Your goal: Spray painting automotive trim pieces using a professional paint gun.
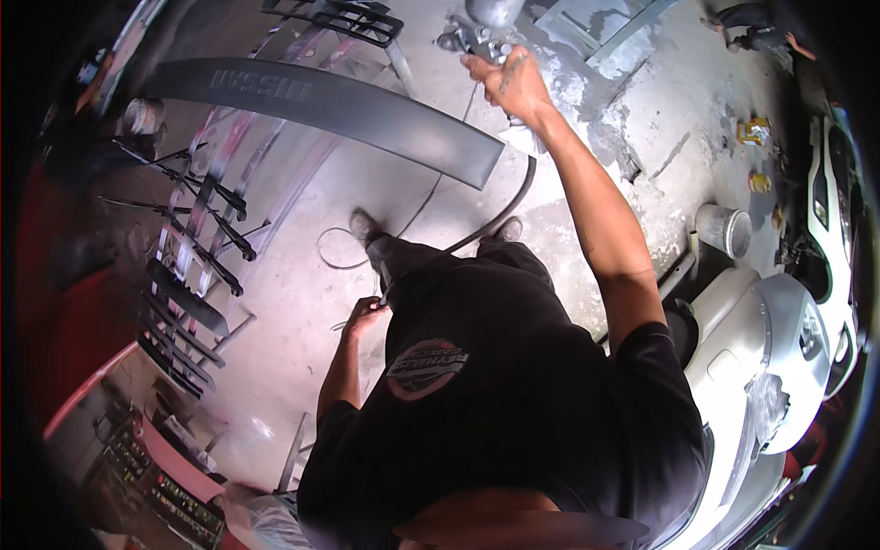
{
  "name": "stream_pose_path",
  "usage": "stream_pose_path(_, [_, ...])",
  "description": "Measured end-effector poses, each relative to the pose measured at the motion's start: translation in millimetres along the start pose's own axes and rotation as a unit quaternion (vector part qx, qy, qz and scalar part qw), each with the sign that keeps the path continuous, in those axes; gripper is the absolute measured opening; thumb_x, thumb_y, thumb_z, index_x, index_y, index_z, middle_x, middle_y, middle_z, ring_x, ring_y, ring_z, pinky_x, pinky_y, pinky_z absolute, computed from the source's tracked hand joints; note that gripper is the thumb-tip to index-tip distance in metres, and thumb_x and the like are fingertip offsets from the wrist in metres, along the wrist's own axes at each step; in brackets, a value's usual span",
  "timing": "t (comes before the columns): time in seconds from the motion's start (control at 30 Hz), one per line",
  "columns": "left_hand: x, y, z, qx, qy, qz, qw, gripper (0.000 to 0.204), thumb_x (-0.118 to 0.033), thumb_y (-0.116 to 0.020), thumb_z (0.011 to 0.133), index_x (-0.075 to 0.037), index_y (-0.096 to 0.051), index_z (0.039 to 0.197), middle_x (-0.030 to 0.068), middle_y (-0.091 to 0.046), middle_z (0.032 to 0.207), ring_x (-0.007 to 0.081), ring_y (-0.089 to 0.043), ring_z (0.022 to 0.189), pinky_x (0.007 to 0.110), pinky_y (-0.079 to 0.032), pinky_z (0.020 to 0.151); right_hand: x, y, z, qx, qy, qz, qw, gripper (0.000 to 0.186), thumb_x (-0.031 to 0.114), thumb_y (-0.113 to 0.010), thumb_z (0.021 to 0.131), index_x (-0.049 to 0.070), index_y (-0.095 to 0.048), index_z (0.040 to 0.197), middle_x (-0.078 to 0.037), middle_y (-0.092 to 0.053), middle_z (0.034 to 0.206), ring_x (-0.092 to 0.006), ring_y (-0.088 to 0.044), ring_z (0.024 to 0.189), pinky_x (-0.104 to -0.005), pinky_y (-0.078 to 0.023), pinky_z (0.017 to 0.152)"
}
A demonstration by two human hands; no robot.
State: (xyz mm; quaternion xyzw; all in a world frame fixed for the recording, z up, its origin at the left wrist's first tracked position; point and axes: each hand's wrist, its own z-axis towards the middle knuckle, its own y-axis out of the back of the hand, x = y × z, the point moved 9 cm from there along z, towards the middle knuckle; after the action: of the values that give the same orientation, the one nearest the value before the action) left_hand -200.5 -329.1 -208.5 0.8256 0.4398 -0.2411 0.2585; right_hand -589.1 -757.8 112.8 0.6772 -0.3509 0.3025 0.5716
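My right hand [515, 84] is stretched forward and closed round the grip of a spray gun [472, 41], whose rounded silver cup [495, 9] shows at the top edge. Some white paper or cloth [523, 139] hangs below the wrist. From that side a dark hose [518, 197] curves down toward my legs. Left of the gun lies a long dark grey car panel [367, 124] with raised lettering, apart from my hand. Low beside my hip, my left hand [367, 314] is closed, with a small dark thing at its fingers that I cannot make out.
Metal racks on the left carry several black trim pieces [188, 298]. At the right are a silver car bumper [793, 357], a bucket [724, 229] and yellow cans [753, 131]. A thin cable [341, 266] loops on the concrete floor by my foot. Another person [756, 23] is at the far right.
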Motion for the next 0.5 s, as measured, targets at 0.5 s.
stream_pose_path(0.5, [-123.2, -185.7, 74.3, -0.018, 0.041, 0.067, 0.997, 0.020, -0.024, -0.068, 0.096, -0.004, -0.066, 0.095, 0.0021, -0.062, 0.076, 0.0121, -0.054, 0.072, 0.032, -0.046, 0.065, -46.8, 104.6, 34.2, 0.256, 0.060, -0.039, 0.964, 0.048, 0.037, -0.077, 0.088, 0.000, -0.071, 0.118, -0.009, -0.059, 0.059, -0.0188, -0.057, 0.050, -0.0366, -0.050, 0.060])
